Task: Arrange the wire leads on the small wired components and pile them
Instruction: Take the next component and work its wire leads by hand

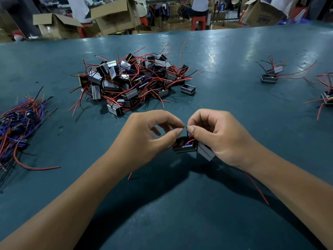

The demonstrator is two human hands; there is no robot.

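Far left of the teal desk (234, 56): a loose bundle of wires (18, 123), red, blue and black, lying flat, one red lead curling out toward the near edge.

Left of centre, further back: a large pile of wired components (131, 82), small black boxes with silver bands, red leads projecting in all directions. One empty black box (188, 89) sits just beside the pile's right edge, open side up.

Centre, near: the left hand (144, 136), grip together, thumb and forefinger pinching the tip of a thin dark lead (185, 127). The right hand (218, 136) pinches the same lead from the other side, fingertips almost touching the left's. Below them the held component (183, 146), a black box with red and blue leads in its open top, is raised off the desk, its right end under the right hand's curled fingers. A red lead trails from under each wrist.

Right: a small component group (270, 74) with long red leads; another group (327, 98) at the frame edge.

Background: cardboard boxes (115, 15).
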